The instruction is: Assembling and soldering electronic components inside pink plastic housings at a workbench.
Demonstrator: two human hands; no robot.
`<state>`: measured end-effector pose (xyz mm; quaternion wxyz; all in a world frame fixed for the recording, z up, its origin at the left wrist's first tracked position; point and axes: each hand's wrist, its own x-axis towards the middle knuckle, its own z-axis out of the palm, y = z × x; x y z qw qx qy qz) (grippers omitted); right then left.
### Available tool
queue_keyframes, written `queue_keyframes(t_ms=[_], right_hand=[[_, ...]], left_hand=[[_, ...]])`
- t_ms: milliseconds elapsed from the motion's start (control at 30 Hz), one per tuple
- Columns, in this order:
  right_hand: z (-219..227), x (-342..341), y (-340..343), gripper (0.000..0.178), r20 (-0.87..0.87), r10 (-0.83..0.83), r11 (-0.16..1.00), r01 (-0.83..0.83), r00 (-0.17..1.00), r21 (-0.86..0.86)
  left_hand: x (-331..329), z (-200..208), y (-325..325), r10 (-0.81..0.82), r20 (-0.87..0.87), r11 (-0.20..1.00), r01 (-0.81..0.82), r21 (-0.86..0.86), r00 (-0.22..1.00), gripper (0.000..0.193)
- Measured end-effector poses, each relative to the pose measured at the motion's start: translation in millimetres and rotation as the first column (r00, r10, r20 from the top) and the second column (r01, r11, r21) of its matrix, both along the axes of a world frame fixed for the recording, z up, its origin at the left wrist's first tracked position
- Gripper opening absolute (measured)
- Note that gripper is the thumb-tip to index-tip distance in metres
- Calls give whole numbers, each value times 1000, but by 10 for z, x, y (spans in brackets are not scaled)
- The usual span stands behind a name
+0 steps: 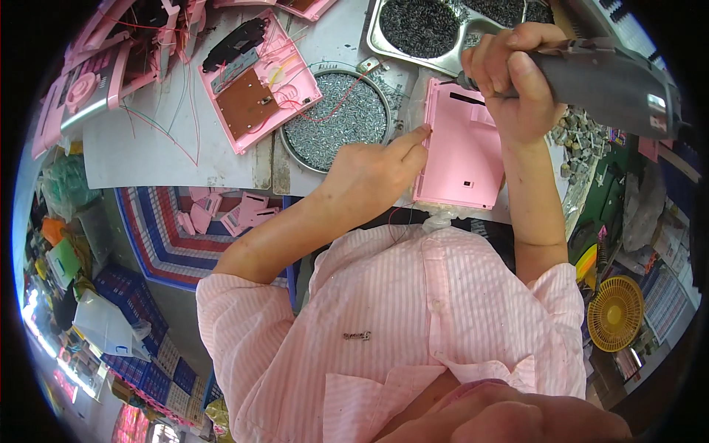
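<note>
Your right hand (521,85) grips a dark driver (613,83) above a pink panel (461,159); your left hand (369,173) touches the panel's left edge.

The panel lies at the near edge of the bench (177,151), in front of your chest; your right fingers are wrapped tightly round the driver, though you cannot tell whether its tip meets the panel; your left index finger reaches out to the edge with the others curled, and whether they pinch it you cannot tell; just left of the panel sits a round tray (310,168) of silver screws (332,111); beside that, an open pink case (292,74) shows a brown board (244,107) and loose wires; beyond the panel stands a metal tray (410,62) of small dark parts (421,28).
</note>
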<state>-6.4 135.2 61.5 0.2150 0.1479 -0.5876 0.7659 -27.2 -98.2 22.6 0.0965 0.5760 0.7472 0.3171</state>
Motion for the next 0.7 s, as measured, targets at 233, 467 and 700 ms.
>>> queue_keyframes(t_ms=[233,467,700], right_hand=[[-158,-61,-132,14,-10,-9,996,10,1000,86],[103,42,-123,15,91,-56,998,55,994,20],[488,514,-379,27,51,128,991,-126,990,-45]], left_hand=[[18,-52,16,73,61,997,-75,34,995,17],[18,-150,152,127,186,930,-182,319,974,16],[116,-228,236,165,184,853,-234,466,969,20]])
